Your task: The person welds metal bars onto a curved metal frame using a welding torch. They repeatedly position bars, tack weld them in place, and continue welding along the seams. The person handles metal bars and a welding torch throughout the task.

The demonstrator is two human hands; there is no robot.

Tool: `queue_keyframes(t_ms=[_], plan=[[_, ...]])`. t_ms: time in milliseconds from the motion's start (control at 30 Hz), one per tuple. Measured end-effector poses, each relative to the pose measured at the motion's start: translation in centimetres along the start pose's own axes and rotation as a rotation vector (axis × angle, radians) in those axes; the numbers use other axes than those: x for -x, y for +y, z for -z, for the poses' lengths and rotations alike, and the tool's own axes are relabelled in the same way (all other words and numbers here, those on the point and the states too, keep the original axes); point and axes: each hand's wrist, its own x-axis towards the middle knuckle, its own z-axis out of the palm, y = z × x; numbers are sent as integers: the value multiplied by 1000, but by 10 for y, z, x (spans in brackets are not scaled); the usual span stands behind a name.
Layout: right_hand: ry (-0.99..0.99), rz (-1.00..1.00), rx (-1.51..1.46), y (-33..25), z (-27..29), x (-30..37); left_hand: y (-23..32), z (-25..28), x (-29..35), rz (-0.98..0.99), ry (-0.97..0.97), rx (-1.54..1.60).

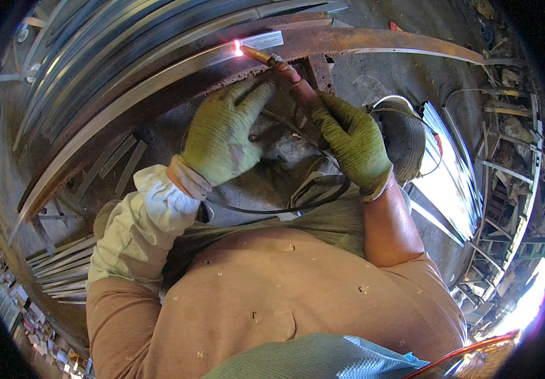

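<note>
A green work glove covers my right hand (356, 140), which is closed around the handle of a welding torch (303, 95). The torch's copper-coloured nozzle points up and left, and a bright pinkish arc (238, 48) glows at its tip. That glow sits on a long, pale metal bar (158, 80) lying along a rusty steel beam (361, 41). My left hand (227, 131), gloved in green too, is at the beam's near edge, left of the torch. Its fingers are stretched out, holding nothing I can see; some fingertips are hard to make out. A white sleeve covers the left forearm.
Many long metal strips (105, 47) lie beyond the beam at the upper left. More strips are stacked at the lower left (64, 268). A dark cable (272, 210) loops below my hands. To the right stand a dark round container (402, 139) and bright metal lengths (446, 183).
</note>
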Motion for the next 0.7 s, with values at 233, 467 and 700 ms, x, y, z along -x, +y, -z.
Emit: queue_keyframes(t_ms=[233,467,700], plan=[[18,22,100,6,0,-4,2,-18,6,-12,-11,100],[8,-18,144,-7,2,-2,4,-17,5,-5,-21,100],[13,-5,74,0,-1,-3,6,-14,6,40,-60,116]])
